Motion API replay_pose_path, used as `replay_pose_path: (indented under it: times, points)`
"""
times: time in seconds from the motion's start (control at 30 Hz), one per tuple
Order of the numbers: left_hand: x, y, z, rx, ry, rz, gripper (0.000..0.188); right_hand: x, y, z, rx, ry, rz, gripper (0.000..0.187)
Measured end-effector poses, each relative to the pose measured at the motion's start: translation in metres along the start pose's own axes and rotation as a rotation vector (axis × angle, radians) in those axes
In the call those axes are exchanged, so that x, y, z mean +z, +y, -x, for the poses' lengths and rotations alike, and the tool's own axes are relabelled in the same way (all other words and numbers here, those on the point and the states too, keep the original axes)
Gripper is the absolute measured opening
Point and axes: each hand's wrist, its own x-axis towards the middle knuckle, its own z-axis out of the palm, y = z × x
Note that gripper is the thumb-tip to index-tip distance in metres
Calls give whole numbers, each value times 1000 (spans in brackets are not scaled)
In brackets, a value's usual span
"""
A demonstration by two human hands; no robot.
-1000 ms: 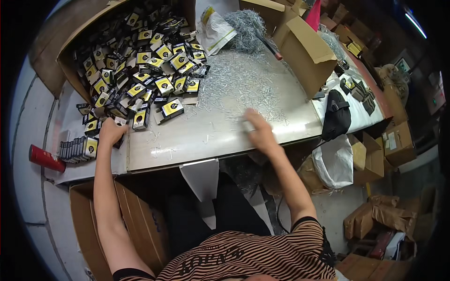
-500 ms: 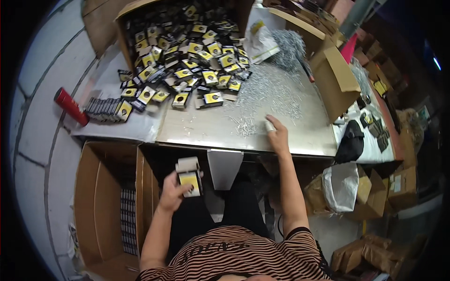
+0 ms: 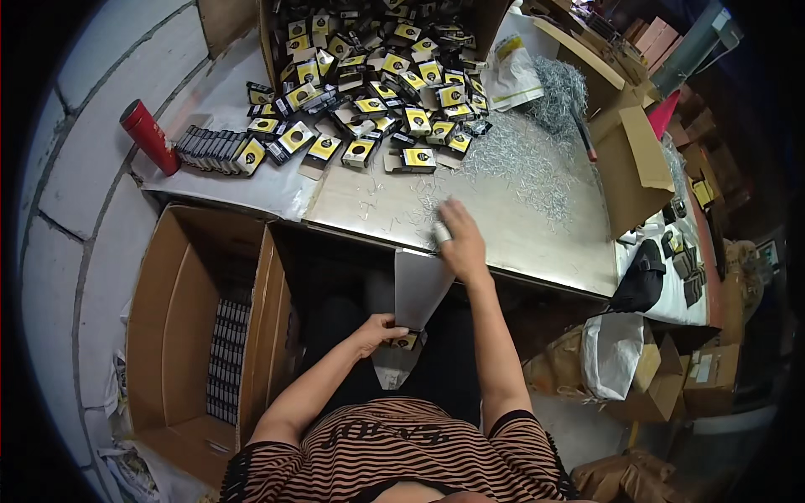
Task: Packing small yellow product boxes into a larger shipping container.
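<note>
My left hand [image 3: 376,335] grips a small black and yellow box [image 3: 405,341] by its side. It sits at the lower end of a pale sloping chute [image 3: 419,289] fixed to the table edge; the chute hides part of the box. On the metal tabletop [image 3: 377,197], beside the chute's upper end, lies my right hand [image 3: 463,245], slightly blurred. Its fingers are stretched out and hold nothing, and one finger wears a white wrap. Small loose silvery nails or pins [image 3: 528,172] are scattered beyond that hand.
Many black and yellow boxes [image 3: 369,105] spill from a carton at the back. A row of boxes [image 3: 210,151] and a red cylinder [image 3: 151,137] stand at left. Below is a carton [image 3: 180,335] with packed boxes. An open carton [image 3: 629,168] stands at right.
My left hand has moved right, bringing the box from beside the chute to its lower end. My right hand has moved left and nearer, toward the chute's top. The view has shifted.
</note>
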Motion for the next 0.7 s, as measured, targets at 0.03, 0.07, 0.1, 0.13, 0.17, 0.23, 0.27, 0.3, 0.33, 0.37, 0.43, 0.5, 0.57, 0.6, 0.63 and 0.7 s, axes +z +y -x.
replay_pose_path:
  times: [0.03, 0.07, 0.1, 0.13, 0.17, 0.23, 0.27, 0.3, 0.33, 0.37, 0.43, 0.5, 0.57, 0.6, 0.63, 0.7]
  points:
    - [0, -2, 3, 45, -19, 81, 36, 8, -5, 7, -55, -68, 108, 53]
    - [-1, -7, 4, 86, -34, 169, 38, 11, -17, 16, -39, -86, 166, 50]
    - [-6, -10, 3, 47, -57, 133, 41, 9, -27, 27, -23, -106, 223, 48]
    - [-10, -12, 2, 64, -119, 195, 45, 1, -39, 37, 15, -155, 163, 52]
    - [-13, -14, 3, 78, -179, 261, 50, -11, -47, 44, 34, -192, 95, 53]
    - [-14, -4, 8, 91, -244, 263, 62, -36, -61, 63, 29, -192, -38, 56]
    - [-15, -1, 10, 100, -297, 294, 65, -43, -59, 74, -14, -119, -73, 50]
    - [-18, -8, 2, 130, -313, 268, 68, -51, -61, 81, 45, -93, -133, 42]
    - [-16, -9, 2, 123, -297, 287, 69, -53, -54, 91, 67, -113, -194, 40]
    - [-15, -5, 2, 129, -279, 297, 69, -55, -48, 98, 77, -123, -255, 37]
    - [-15, -12, -2, 124, -252, 302, 70, -47, -39, 115, 98, -99, -299, 38]
    - [-12, -17, -6, 144, -223, 315, 68, -26, -35, 134, 168, -83, -380, 37]
    - [-6, -18, -5, 130, -194, 317, 61, 4, -39, 149, 104, -137, -383, 38]
    - [-4, -18, -5, 122, -140, 274, 55, 14, -44, 157, 97, -289, -316, 37]
    - [-4, -18, -4, 116, -82, 229, 50, 21, -55, 157, 90, -461, -236, 34]
    - [-4, -24, -3, 73, -41, 148, 37, 14, -60, 152, 192, -603, -138, 33]
